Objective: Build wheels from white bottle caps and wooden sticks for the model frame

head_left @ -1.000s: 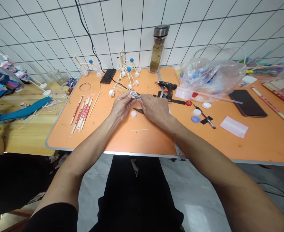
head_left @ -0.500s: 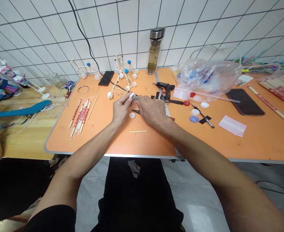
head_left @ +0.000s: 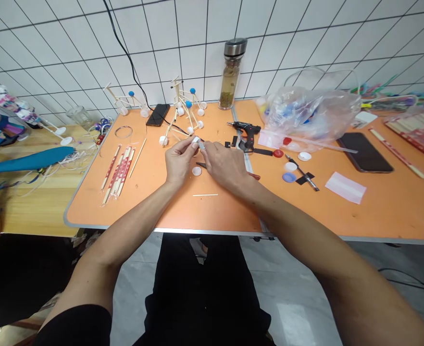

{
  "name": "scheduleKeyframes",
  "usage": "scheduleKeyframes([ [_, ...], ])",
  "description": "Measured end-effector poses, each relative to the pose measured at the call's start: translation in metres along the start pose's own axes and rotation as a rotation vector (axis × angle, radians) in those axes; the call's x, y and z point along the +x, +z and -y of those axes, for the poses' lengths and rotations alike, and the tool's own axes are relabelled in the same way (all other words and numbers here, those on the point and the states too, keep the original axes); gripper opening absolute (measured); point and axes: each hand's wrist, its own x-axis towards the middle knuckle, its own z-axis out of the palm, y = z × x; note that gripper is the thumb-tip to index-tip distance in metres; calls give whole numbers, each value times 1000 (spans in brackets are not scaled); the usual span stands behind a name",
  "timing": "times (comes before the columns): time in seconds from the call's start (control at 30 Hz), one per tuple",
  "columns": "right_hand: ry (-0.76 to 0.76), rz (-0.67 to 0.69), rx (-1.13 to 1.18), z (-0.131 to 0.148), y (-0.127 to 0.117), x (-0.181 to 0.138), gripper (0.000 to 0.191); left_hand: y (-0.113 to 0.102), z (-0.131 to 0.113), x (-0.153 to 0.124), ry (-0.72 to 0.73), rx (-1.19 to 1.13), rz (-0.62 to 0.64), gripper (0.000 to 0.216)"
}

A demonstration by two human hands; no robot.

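My left hand (head_left: 179, 158) pinches a small white bottle cap (head_left: 196, 140) above the orange table (head_left: 161, 202). My right hand (head_left: 224, 162) is closed on a thin metal tool (head_left: 201, 144) whose tip meets the cap. A second white cap (head_left: 196, 170) lies on the table between my hands. A dark pair of scissors (head_left: 202, 165) with a red handle end lies partly hidden under my right hand. A short wooden stick (head_left: 205, 194) lies in front of my wrists.
Wrapped chopsticks (head_left: 120, 168) lie at left. Stick-and-cap models (head_left: 185, 113), a black phone (head_left: 157, 114) and a jar (head_left: 230, 74) stand at the back. A glue gun (head_left: 246, 129), loose caps (head_left: 290, 172), a plastic bag (head_left: 309, 115) and another phone (head_left: 365, 152) lie at right.
Both hands have shifted slightly left and farther from me with the cap and tool. The view has tilted a little.
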Motion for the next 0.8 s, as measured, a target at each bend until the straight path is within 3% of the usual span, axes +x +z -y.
scheduleKeyframes([
  [0.1, 36, 49, 461, -4, -8, 4, 34, 1, -5, -2, 20, 13, 21, 18],
  [0.2, 189, 337, 1092, -14, -15, 11, 27, 4, -10, -3, 41, 7, 25, 18],
  [0.27, 258, 469, 1331, -19, -14, 15, 23, 5, -10, -2, 64, 8, 45, 19],
  [0.3, 261, 456, 1368, -20, -11, 16, 23, 4, -9, -1, 79, 14, 59, 20],
  [0.4, 154, 176, 1130, -20, -1, 15, 28, 0, -4, 4, 132, 62, 81, 25],
  [0.5, -5, -62, 541, -16, 5, 10, 32, -4, -1, 8, 179, 158, 72, 34],
  [0.57, -40, -76, 187, -11, 6, 5, 34, -6, 0, 9, 205, 201, 74, 37],
  [0.63, -23, -36, -17, -5, 5, 1, 39, -6, 0, 9, 224, 201, 74, 41],
  [0.73, -6, -39, 13, 1, 2, -2, 39, -5, 0, 7, 238, 159, 76, 44],
  [0.8, -6, -59, 281, -1, -1, 1, 33, -4, -1, 6, 232, 118, 75, 45],
])
